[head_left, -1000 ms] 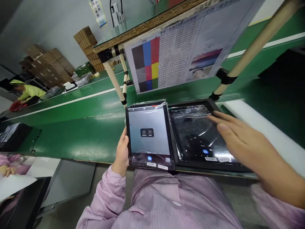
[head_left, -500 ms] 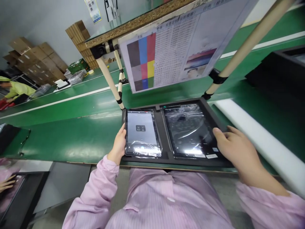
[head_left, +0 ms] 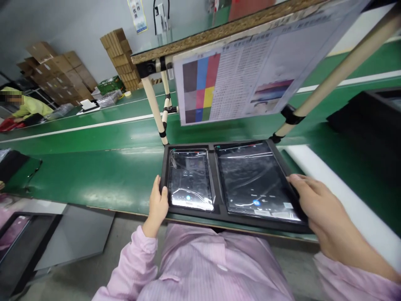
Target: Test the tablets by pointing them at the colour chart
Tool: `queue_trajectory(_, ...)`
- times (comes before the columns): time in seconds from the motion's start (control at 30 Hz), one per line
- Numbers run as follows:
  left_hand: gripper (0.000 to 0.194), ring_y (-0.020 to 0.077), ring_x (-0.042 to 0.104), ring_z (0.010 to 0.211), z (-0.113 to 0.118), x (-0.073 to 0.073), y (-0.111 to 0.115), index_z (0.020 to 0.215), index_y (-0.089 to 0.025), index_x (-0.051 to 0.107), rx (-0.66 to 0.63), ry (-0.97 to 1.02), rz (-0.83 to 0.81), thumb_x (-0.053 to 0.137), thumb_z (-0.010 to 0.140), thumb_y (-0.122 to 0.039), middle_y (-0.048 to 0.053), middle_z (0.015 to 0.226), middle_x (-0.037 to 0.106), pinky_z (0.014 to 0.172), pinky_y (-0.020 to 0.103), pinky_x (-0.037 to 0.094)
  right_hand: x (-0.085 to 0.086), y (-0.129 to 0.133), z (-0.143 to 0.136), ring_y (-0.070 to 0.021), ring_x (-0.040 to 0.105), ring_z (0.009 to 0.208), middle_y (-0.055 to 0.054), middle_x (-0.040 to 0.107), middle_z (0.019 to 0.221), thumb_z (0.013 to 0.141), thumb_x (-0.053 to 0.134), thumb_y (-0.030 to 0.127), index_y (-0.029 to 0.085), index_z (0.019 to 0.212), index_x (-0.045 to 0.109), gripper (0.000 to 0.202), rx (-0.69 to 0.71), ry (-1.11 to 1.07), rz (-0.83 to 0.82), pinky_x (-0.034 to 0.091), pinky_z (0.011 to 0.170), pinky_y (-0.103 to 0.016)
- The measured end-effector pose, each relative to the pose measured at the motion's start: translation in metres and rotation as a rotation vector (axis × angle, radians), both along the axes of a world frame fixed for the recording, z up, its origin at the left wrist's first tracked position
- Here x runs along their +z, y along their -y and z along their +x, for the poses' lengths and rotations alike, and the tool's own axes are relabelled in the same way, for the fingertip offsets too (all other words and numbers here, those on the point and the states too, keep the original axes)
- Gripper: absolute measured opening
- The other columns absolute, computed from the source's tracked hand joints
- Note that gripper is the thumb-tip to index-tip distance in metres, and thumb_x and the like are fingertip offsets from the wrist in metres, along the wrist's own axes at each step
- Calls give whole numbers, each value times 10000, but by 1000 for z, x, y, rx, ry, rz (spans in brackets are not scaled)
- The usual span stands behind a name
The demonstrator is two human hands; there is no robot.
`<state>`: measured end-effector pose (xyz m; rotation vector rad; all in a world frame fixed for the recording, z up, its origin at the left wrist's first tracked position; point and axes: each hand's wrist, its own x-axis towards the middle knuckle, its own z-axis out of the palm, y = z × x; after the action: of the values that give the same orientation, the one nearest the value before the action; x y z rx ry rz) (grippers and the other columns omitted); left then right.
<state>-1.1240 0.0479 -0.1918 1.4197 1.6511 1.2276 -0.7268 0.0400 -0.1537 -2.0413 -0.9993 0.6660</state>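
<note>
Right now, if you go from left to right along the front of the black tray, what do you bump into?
Left hand → smaller tablet → bigger tablet → right hand, all at the black tray.

No text can be read; print on the hanging chart [head_left: 250, 79] and wall sign [head_left: 137, 16] is too small.

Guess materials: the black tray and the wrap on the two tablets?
Black tray: likely moulded plastic or foam, matte, with no glare on its rims. Wrap on the left tablet and right tablet: thin clear plastic film, glossy, shown by wrinkles and bright streaks.
</note>
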Motion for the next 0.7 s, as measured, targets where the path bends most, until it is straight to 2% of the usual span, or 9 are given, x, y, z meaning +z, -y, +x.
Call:
queue_trajectory(0.07,577,259,486,1419,3,-4,0,1458,-187,460,26,14,12,537,965,-474,174,1506,518,1226,460,316,4,3,0,-312,694,1021,-171,654,1216,869,428,667,248,1214,555,558,52,-215,53,609,815,-454)
queue_trajectory(0.13,561,259,512,1390,2,-2,-4,1427,-195,480,42,27,9,555,952,-485,169,1470,548,1211,455,338,3,2,-1,-293,715,833,-128,689,1140,817,563,671,317,1316,488,617,116,-447,119,603,617,-403)
queue_trajectory(0.23,540,271,598,1277,-6,11,-13,1377,-190,511,56,45,-21,557,943,-509,169,1339,633,1166,492,381,-6,-4,-2,-284,704,710,-91,718,1039,656,815,543,355,1296,542,721,174,-658,224,571,518,-356)
queue_trajectory(0.3,518,252,636,1200,-9,23,-16,1364,-208,515,57,58,-21,544,947,-515,140,1257,673,1149,489,394,-10,-5,-1,-287,714,749,-88,723,1025,618,857,476,329,1232,615,677,175,-659,275,599,580,-355)
queue_trajectory(0.4,485,230,638,1180,-1,41,-10,1340,-230,542,8,87,26,556,946,-511,107,1234,681,1141,453,405,-4,6,2,-304,707,1007,-100,693,1184,620,874,414,304,1218,665,643,155,-600,346,629,754,-357)
queue_trajectory(0.47,476,244,634,1189,16,52,1,1317,-219,578,-105,120,46,575,941,-512,115,1233,681,1128,452,425,8,18,0,-316,632,1199,-107,633,1316,598,892,398,296,1275,651,726,133,-553,390,608,907,-375)
queue_trajectory(0.53,528,267,620,1224,41,62,12,1364,-215,563,-278,163,49,609,927,-509,139,1300,655,1117,461,441,22,30,-9,-329,577,1279,-123,584,1386,586,898,447,290,1383,583,871,126,-543,441,564,1015,-418)
queue_trajectory(0.63,788,302,551,1339,82,75,25,1548,-237,352,-530,260,73,691,882,-488,170,1530,482,1124,472,451,38,34,-35,-344,579,1271,-145,569,1398,563,905,522,267,1428,523,980,156,-575,608,541,1046,-462)
queue_trajectory(0.7,962,321,454,1435,103,84,29,1602,-235,214,-551,300,146,752,839,-464,169,1616,359,1189,482,392,43,28,-56,-344,600,1242,-140,600,1355,576,895,556,256,1379,541,928,216,-607,743,552,1025,-468)
